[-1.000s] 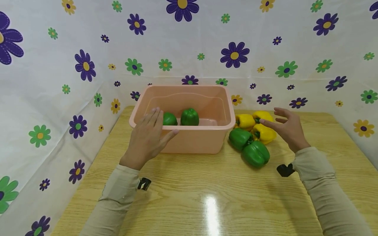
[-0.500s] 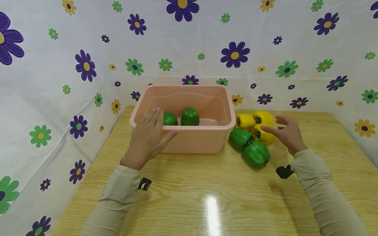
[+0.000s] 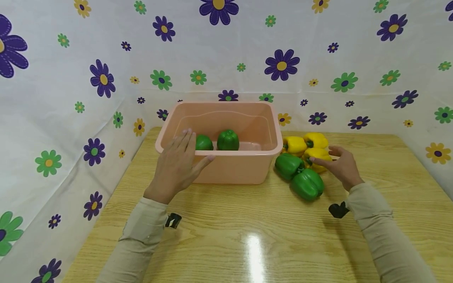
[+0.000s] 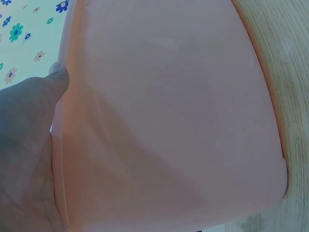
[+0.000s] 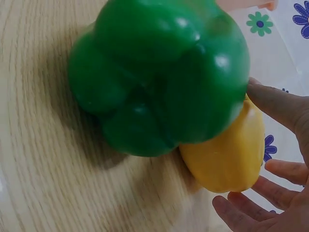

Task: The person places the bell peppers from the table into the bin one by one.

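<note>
My left hand lies over the near left rim of a pink plastic bin, its fingers straight and its thumb pointing right. In the left wrist view, the thumb rests at the rim. Two green bell peppers sit inside the bin. My right hand is at a yellow bell pepper, thumb on its near side and fingers to its right. The right wrist view shows the fingers spread around the yellow bell pepper; a firm grip is not visible.
Two green bell peppers lie in front of the yellow ones, right of the bin. More yellow bell peppers lie against the bin's right side. A wooden table carries everything, with a flowered cloth behind.
My right hand has moved left and down, coming in around the nearest yellow bell pepper. My left hand, the bin and the peppers have stayed in place.
</note>
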Action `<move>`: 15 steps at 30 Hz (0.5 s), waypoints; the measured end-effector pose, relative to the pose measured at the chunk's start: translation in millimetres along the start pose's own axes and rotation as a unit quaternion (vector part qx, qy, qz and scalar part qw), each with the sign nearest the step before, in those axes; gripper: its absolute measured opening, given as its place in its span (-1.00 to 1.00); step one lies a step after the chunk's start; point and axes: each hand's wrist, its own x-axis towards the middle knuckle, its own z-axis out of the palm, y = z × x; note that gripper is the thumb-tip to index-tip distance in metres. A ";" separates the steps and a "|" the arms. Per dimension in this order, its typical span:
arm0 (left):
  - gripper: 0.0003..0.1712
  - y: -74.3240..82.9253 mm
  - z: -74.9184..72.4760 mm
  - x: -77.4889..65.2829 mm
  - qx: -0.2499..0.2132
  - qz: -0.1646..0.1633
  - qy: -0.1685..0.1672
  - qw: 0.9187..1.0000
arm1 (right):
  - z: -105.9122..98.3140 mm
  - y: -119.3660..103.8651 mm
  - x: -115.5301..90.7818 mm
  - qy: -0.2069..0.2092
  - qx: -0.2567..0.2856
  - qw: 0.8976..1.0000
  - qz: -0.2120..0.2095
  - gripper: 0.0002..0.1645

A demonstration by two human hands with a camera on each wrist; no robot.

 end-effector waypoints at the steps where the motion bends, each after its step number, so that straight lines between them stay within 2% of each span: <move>1: 0.07 -0.1 0.1 0.1 0.000 0.000 0.000 1.000 | 0.7 -0.1 0.0 -0.001 -0.001 1.000 0.002 0.30; 15: 0.07 -0.2 -0.3 0.2 0.002 0.000 0.003 1.000 | 4.6 5.4 -0.3 -0.017 -0.006 1.000 0.019 0.32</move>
